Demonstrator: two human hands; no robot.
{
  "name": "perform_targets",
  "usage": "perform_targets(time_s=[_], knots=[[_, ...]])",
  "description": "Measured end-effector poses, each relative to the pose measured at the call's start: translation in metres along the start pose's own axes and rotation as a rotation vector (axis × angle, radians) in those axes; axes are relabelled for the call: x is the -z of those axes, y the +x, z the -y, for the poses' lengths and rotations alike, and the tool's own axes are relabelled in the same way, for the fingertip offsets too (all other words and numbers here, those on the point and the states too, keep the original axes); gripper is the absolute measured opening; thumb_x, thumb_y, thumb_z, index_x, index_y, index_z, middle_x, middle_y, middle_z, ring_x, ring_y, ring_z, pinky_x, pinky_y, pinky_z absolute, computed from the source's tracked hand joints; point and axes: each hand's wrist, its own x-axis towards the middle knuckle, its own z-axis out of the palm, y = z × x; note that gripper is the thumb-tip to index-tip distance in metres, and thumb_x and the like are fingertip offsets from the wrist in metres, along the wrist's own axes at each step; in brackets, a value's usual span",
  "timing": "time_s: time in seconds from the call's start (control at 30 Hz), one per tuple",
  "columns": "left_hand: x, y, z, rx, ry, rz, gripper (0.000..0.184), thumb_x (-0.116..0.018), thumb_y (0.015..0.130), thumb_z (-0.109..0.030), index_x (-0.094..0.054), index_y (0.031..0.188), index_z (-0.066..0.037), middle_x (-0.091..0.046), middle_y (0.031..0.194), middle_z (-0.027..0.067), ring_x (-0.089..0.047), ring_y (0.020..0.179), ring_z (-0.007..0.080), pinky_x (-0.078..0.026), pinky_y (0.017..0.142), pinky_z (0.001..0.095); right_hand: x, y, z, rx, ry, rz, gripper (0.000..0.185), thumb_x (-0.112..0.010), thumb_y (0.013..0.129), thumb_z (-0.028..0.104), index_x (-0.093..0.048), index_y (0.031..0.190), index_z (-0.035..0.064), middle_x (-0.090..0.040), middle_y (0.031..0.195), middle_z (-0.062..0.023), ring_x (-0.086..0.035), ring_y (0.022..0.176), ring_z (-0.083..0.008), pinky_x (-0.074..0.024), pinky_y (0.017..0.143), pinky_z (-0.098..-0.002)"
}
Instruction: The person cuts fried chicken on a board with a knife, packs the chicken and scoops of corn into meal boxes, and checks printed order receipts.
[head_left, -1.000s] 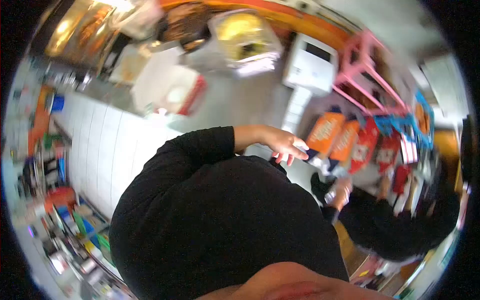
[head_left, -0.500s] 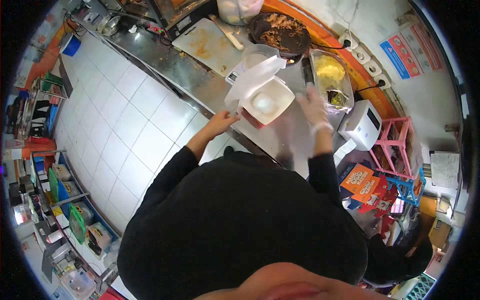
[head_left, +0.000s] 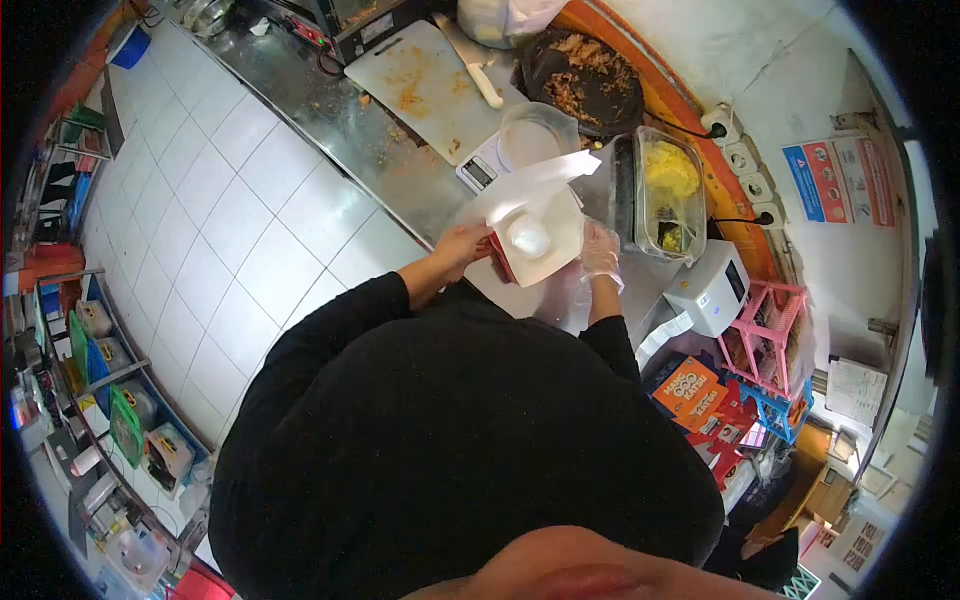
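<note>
A paper takeaway box (head_left: pixel 552 262) with a white inside and red outer side stands with its lid up at the counter's near edge. In it lies a rounded white mound (head_left: pixel 528 237), perhaps rice. My bare left hand (head_left: pixel 462 247) grips the box's left side, fingers partly hidden by the wall. Against the right side, my right hand (head_left: pixel 600 252), in a clear plastic glove, holds the box too. Just behind the raised lid sits a kitchen scale (head_left: pixel 480 172) with a clear bowl (head_left: pixel 532 138) on it.
A stained cutting board (head_left: pixel 415 90), a knife (head_left: pixel 485 85) and a dark round pan (head_left: pixel 580 80) lie farther back. To the right are a clear tub of yellow food (head_left: pixel 672 172), a white printer (head_left: pixel 708 290), a pink rack (head_left: pixel 765 335) and printed cartons (head_left: pixel 690 395).
Both hands have closed in on the box from either side and now hold it. The box appears slightly turned and nearer to me. The view has shifted a little.
</note>
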Motion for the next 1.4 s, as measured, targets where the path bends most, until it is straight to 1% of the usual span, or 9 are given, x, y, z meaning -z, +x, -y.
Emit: perform_targets(time_s=[0.3, 0.37, 0.47, 0.57, 0.6, 0.67, 0.83, 1.07, 1.4], knots=[[0.005, 0.002, 0.018, 0.063, -0.020, 0.024, 0.027, -0.059, 0.084, -0.025, -0.058, 0.099, -0.002, -0.061, 0.096, 0.0116, -0.059, 0.085, 0.0173, -0.048, 0.075, 0.0289, -0.001, -0.003, -0.019, 0.076, -0.132, 0.029, 0.037, -0.043, 0.088, 0.033, -0.063, 0.086, 0.0025, -0.059, 0.084, -0.0230, -0.055, 0.081, -0.0401, -0.0413, 0.069, -0.0465], [0.009, -0.002, 0.005, -0.009, 0.933, 0.110, 0.022, -0.055, 0.087, -0.021, -0.060, 0.096, -0.002, -0.062, 0.095, 0.0107, -0.059, 0.087, 0.0190, -0.048, 0.073, 0.0313, -0.003, 0.004, -0.022, 0.144, -0.120, 0.006, 0.033, -0.046, 0.087, 0.027, -0.061, 0.080, -0.0005, -0.058, 0.080, -0.0237, -0.054, 0.075, -0.0404, -0.0398, 0.065, -0.0470], [0.054, 0.019, 0.015, -0.274, 1.150, 0.313, 0.031, -0.063, 0.080, -0.035, -0.063, 0.089, -0.005, -0.064, 0.085, 0.0116, -0.060, 0.078, 0.0191, -0.046, 0.065, 0.0331, 0.026, 0.016, -0.021, 0.042, 0.065, 0.166, 0.040, -0.042, 0.088, 0.034, -0.061, 0.104, 0.0033, -0.061, 0.102, -0.0189, -0.057, 0.098, -0.0328, -0.0425, 0.086, -0.0390], [0.092, 0.006, -0.079, -0.224, 1.253, 0.427, 0.035, -0.064, 0.078, -0.039, -0.064, 0.086, -0.005, -0.065, 0.076, 0.0103, -0.061, 0.071, 0.0191, -0.048, 0.064, 0.0325, 0.073, 0.054, -0.088, 0.200, -0.264, -0.051, 0.039, -0.047, 0.087, 0.035, -0.058, 0.110, 0.0056, -0.060, 0.100, -0.0121, -0.057, 0.086, -0.0203, -0.0450, 0.076, -0.0331], [0.107, -0.003, -0.112, -0.227, 1.310, 0.417, 0.035, -0.065, 0.077, -0.039, -0.064, 0.086, -0.005, -0.065, 0.073, 0.0092, -0.061, 0.070, 0.0181, -0.048, 0.064, 0.0318, 0.089, 0.046, -0.096, 0.180, 0.219, -0.292, 0.034, -0.047, 0.087, 0.031, -0.057, 0.110, 0.0067, -0.061, 0.095, -0.0055, -0.057, 0.085, -0.0171, -0.0454, 0.072, -0.0307], [0.162, 0.024, -0.159, -0.192, 1.025, 0.292, 0.037, -0.067, 0.076, -0.037, -0.064, 0.089, -0.003, -0.064, 0.073, 0.0081, -0.062, 0.064, 0.0172, -0.049, 0.060, 0.0296, 0.169, 0.018, 0.083, -0.059, 0.684, -0.355, 0.037, -0.049, 0.087, 0.031, -0.054, 0.112, 0.0044, -0.060, 0.097, -0.0037, -0.056, 0.085, -0.0165, -0.0450, 0.072, -0.0289], [0.218, 0.006, -0.311, -0.341, 1.147, -0.193, 0.032, -0.062, 0.082, -0.036, -0.062, 0.098, -0.008, -0.061, 0.088, 0.0059, -0.056, 0.078, 0.0127, -0.048, 0.064, 0.0287, 0.177, 0.015, 0.286, 0.336, 0.828, -0.667, 0.044, -0.050, 0.086, 0.033, -0.052, 0.113, -0.0024, -0.059, 0.103, -0.0131, -0.057, 0.089, -0.0189, -0.0448, 0.075, -0.0291], [0.238, -0.060, -0.399, -0.739, 0.488, 0.112, 0.041, -0.060, 0.084, -0.036, -0.054, 0.112, -0.007, -0.057, 0.095, 0.0017, -0.051, 0.083, 0.0093, -0.042, 0.075, 0.0256, 0.033, 0.043, 0.532, 0.532, 1.636, 0.637, 0.084, -0.042, 0.078, 0.068, -0.026, 0.137, 0.0104, -0.029, 0.135, -0.0283, -0.042, 0.115, -0.0428, -0.0458, 0.083, -0.0487], [0.278, -0.123, -0.513, -1.083, 0.181, 0.116, 0.027, -0.058, 0.086, -0.010, -0.052, 0.110, -0.001, -0.056, 0.097, 0.0034, -0.052, 0.088, 0.0088, -0.041, 0.078, 0.0232, -0.068, 0.069, 0.696, 0.563, 1.955, 1.086, 0.073, -0.036, 0.082, 0.063, -0.031, 0.135, 0.0137, -0.040, 0.131, -0.0203, -0.044, 0.114, -0.0403, -0.0487, 0.077, -0.0513]])
